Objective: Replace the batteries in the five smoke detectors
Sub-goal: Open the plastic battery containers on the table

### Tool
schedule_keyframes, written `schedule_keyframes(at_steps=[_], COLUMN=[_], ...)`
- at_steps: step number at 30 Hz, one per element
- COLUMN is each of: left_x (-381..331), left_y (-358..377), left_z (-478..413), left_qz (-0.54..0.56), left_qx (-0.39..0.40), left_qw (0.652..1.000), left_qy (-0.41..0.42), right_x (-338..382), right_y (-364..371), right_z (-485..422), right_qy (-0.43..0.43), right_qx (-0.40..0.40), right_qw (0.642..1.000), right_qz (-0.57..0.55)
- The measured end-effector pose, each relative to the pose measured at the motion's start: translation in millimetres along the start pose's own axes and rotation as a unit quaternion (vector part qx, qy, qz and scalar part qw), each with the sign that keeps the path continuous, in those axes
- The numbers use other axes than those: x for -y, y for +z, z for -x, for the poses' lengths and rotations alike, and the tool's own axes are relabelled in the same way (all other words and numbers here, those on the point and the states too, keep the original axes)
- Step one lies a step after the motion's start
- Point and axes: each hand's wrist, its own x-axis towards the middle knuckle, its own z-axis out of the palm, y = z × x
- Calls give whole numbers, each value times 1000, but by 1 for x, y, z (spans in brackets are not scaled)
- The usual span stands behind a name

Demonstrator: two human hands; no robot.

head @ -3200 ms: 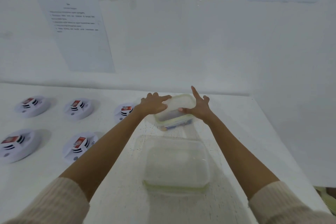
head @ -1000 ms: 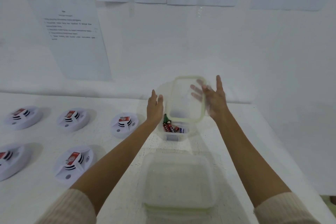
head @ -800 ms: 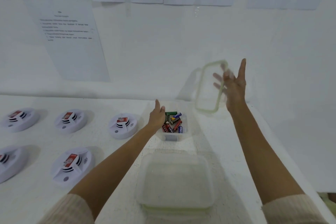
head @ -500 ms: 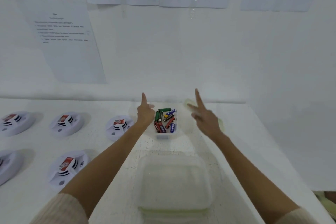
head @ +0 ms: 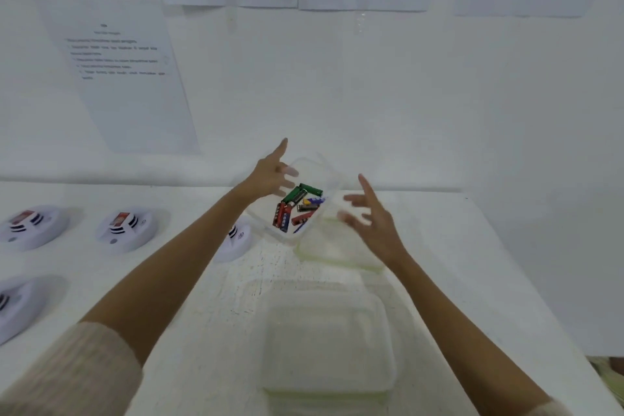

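My left hand (head: 271, 175) grips the tilted battery box (head: 332, 179); my right hand (head: 374, 219) has its fingers spread, holding nothing. The lid (head: 337, 248) lies on the table (head: 456, 246) below it. The print on the wall papers (head: 135, 87) is too blurred to read.

1. Setting: a staged test room or lab.
2. Printed instruction sheets (head: 125, 77) hang on bare white walls (head: 371, 94).
3. A white worktop (head: 472, 246) carries identical smoke detectors (head: 125, 229) laid in rows.

Clear, smooth plastic in the small box (head: 325, 168), its lid (head: 334, 248) and the large container (head: 327, 344). Glossy coloured wrappers on the batteries (head: 297, 201). Smooth white plastic on the smoke detectors (head: 126, 229). Matt white desk (head: 233, 284), rough, pitted. Matt paper sheets (head: 128, 87); soft knit sleeve (head: 84, 368).
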Motion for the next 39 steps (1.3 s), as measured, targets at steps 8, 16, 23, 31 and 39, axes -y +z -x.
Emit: schedule_keyframes(at_steps=[8,16,23,31,39], left_x=[-13,-2,37,43,54], left_y=[66,72,74,80,70], left_z=[-4,-9,15,29,34], left_qz=[-80,-118,27,98,-92], left_qx=[234,106,15,-48,-72], left_qw=[964,984,996,990,993], left_qy=[95,82,-86,-87,-32], right_x=[7,-14,-12,-13,-6], right_y=[-32,-3,1,3,10], right_z=[-16,-4,-3,-1,-1], right_qy=[146,213,232,213,183], right_qx=[-8,-126,-154,-86,5], right_qw=[981,965,958,973,982], right_qz=[-129,-80,75,-10,37])
